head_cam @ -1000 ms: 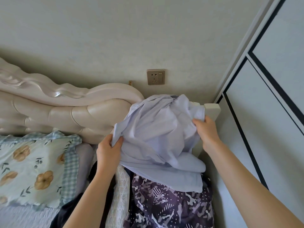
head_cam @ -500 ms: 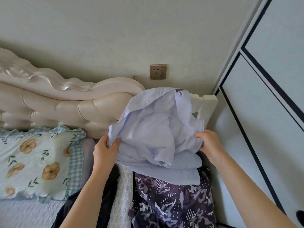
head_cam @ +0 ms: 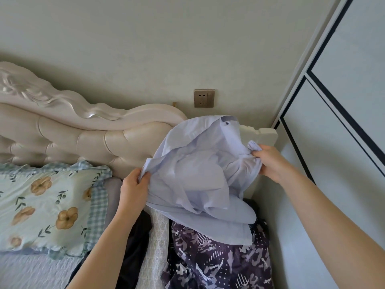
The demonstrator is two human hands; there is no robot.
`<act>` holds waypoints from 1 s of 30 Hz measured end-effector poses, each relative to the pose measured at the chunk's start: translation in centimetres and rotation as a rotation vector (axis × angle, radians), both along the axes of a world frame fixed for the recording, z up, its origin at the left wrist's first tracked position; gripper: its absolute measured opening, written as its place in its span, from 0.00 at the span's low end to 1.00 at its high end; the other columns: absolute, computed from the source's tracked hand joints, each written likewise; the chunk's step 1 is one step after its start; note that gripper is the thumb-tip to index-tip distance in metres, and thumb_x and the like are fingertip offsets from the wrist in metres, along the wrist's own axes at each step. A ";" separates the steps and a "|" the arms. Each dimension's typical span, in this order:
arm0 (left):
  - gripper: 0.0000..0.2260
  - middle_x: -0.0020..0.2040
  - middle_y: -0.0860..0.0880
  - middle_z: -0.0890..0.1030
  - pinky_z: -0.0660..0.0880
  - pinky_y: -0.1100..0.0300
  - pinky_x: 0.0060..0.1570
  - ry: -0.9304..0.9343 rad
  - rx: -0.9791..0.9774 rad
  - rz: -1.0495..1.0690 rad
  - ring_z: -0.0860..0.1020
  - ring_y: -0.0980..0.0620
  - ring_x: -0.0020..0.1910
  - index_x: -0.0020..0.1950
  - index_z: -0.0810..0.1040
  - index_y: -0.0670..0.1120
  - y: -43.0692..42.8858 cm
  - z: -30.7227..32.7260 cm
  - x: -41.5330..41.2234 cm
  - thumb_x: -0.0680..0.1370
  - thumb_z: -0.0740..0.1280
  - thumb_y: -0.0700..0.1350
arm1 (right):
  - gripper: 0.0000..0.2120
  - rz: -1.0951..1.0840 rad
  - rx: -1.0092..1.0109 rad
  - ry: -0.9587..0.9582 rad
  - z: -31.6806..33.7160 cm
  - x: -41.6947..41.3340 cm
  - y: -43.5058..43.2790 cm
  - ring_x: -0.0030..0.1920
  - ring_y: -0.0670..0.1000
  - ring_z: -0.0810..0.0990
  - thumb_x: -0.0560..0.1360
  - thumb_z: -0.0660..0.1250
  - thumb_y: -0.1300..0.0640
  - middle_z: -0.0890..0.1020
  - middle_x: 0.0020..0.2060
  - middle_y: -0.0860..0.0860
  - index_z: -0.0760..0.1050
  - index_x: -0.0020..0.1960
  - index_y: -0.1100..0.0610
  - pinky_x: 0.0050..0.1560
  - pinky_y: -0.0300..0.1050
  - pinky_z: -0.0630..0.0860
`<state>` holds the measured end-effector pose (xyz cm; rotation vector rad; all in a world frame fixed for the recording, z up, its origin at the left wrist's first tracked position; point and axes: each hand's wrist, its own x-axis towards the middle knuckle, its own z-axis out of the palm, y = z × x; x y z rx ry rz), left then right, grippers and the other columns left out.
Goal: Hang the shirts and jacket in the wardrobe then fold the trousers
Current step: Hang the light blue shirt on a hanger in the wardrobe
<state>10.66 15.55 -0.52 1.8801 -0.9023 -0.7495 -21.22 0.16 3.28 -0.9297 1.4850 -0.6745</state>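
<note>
Left hand (head_cam: 133, 189): grip pinched the shirt (head_cam: 200, 174) edge.
Right hand (head_cam: 270, 161): grip curled tight on the shirt's other side.

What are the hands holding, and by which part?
Both hold the light blue shirt: the left hand pinches its left edge, the right hand grips bunched fabric at its right edge.

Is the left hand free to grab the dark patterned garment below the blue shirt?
Probably not yet: the left hand grips the blue shirt, which drapes over the top of the patterned garment; its lower part lies uncovered.
</note>
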 end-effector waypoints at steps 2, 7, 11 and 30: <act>0.13 0.34 0.46 0.67 0.60 0.55 0.36 -0.025 -0.026 -0.019 0.63 0.49 0.35 0.41 0.68 0.36 -0.7 0.8 0.4 0.81 0.62 0.42 | 0.11 -0.022 -0.056 0.082 1.3 -0.1 -0.4 0.41 0.55 0.76 0.78 0.58 0.68 0.79 0.42 0.63 0.77 0.43 0.62 0.43 0.46 0.73; 0.08 0.37 0.44 0.74 0.66 0.54 0.38 -0.066 -0.129 -0.087 0.70 0.48 0.37 0.47 0.75 0.38 -3.0 3.8 1.3 0.80 0.63 0.42 | 0.21 0.018 -0.238 0.225 5.4 -0.7 -0.2 0.30 0.49 0.75 0.73 0.54 0.69 0.79 0.25 0.44 0.80 0.33 0.51 0.28 0.36 0.70; 0.06 0.35 0.50 0.75 0.67 0.56 0.36 -0.115 -0.254 -0.193 0.71 0.51 0.35 0.42 0.75 0.46 -4.3 7.4 1.6 0.78 0.68 0.44 | 0.14 0.015 -0.393 0.201 9.4 -1.0 1.5 0.33 0.52 0.71 0.71 0.56 0.65 0.74 0.31 0.53 0.77 0.36 0.53 0.31 0.40 0.64; 0.12 0.38 0.47 0.82 0.73 0.52 0.39 -0.726 -0.531 -0.359 0.76 0.43 0.39 0.47 0.81 0.49 -4.8 23.5 2.3 0.73 0.65 0.34 | 0.10 0.243 -0.914 1.538 26.1 -5.7 14.9 0.49 0.55 0.73 0.77 0.64 0.50 0.71 0.43 0.50 0.70 0.52 0.56 0.42 0.48 0.72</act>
